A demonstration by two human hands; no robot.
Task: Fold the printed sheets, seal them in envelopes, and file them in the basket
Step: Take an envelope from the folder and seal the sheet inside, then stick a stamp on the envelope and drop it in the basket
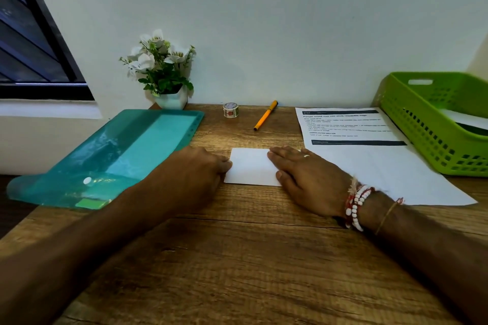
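A small folded white sheet (pixel 250 166) lies flat on the wooden desk in front of me. My left hand (pixel 196 170) has its fingers curled at the sheet's left edge, touching it. My right hand (pixel 303 174) lies flat with straight fingers over the sheet's right part and presses it down. To the right lies a stack of printed sheets (pixel 369 155), text side up. The green plastic basket (pixel 422 124) stands at the far right with white paper (pixel 464 119) inside.
A teal plastic folder (pixel 118 155) lies at the left. A tape roll (pixel 230 110) and an orange pen (pixel 265 115) lie near the wall. A potted white flower (pixel 163 71) stands at the back. The wall closes the desk's far edge.
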